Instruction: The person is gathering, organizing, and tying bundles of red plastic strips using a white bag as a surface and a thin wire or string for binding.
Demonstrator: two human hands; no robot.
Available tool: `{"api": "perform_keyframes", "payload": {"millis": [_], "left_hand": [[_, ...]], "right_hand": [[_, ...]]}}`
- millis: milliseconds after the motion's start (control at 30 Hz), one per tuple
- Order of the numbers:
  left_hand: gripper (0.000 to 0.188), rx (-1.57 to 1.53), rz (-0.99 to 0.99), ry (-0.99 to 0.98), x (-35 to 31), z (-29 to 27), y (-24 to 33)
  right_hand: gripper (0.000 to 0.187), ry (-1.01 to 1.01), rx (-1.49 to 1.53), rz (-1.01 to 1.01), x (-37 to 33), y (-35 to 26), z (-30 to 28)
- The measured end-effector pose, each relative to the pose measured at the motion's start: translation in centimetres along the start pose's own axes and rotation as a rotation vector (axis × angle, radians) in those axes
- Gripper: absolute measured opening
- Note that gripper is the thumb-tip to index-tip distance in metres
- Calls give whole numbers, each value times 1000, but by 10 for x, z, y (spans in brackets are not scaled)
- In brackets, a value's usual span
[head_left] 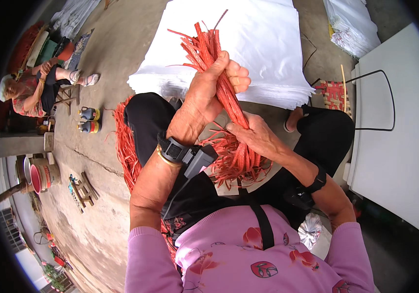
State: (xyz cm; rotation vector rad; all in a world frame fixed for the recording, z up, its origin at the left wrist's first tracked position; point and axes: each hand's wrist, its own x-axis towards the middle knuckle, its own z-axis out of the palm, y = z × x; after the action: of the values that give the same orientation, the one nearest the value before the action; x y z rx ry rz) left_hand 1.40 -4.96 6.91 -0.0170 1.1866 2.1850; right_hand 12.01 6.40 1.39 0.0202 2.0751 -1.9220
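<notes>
My left hand [209, 93] is closed around the upper part of a bundle of red plastic strips [219, 93], thumb up near the loose ends. My right hand [253, 136] grips the same bundle lower down, fingers pinching it above my lap. The strips fan out at the top [202, 41] and spread into a loose tangle [236, 163] over my black trousers. Both wrists carry black straps with a small device.
A stack of white sheets [248, 44] lies on the concrete ahead. More red strips [124, 141] pile on the floor to my left. A white table [395, 122] stands at right, a woven red stool [334, 95] beside it. Another person [28, 90] sits far left near two bottles [89, 119].
</notes>
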Motion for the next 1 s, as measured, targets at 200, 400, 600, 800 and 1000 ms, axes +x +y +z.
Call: {"api": "perform_keyframes", "payload": {"millis": [200, 400, 600, 800, 1000], "left_hand": [[29, 58, -34, -32, 3, 7, -6], [32, -17, -57, -433, 8, 12, 11], [31, 116, -23, -669, 15, 15, 33], [30, 249, -132, -602, 17, 6, 12], [33, 389, -252, -558, 15, -13, -4]], "right_hand": [[29, 97, -64, -22, -6, 9, 1], [53, 90, -458, -169, -20, -18, -37], [58, 225, 43, -76, -20, -78, -115], [55, 258, 549, -289, 26, -81, -101], [42, 144, 700, -221, 41, -54, -95]]}}
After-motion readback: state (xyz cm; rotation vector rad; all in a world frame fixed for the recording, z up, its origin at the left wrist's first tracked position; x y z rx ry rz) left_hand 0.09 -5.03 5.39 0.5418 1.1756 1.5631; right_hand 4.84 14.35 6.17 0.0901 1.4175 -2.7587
